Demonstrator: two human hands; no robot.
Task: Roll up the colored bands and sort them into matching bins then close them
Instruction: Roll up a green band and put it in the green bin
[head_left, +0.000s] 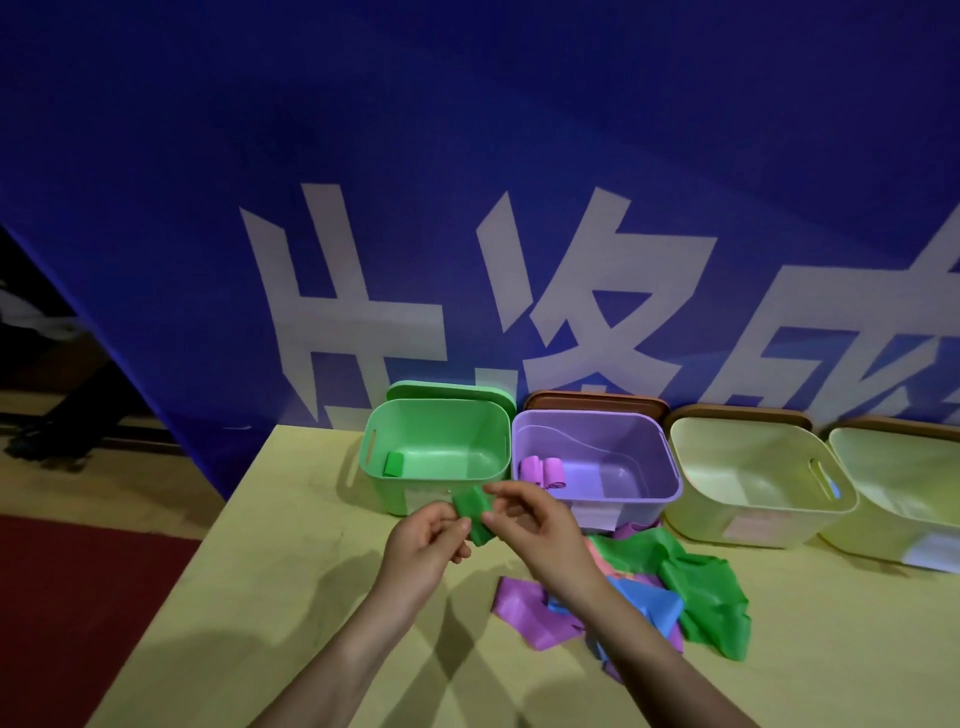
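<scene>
A rolled green band (474, 512) is held in the air just in front of the green bin (387, 488). My left hand (423, 545) pinches its near end and my right hand (530, 525) pinches its right side. One rolled green band (393, 463) lies inside the green bin. The purple bin (644, 483) to its right holds rolled purple bands (545, 471). A loose pile of bands (696, 592) in green, purple, blue and pink lies on the table to the right of my right forearm.
Two pale yellow bins (727, 525) (883, 540) stand open at the right. A green lid (452, 391) and brown lids (597, 402) lean behind the bins against a blue banner. The yellow table (270, 571) ends at the left, above red floor.
</scene>
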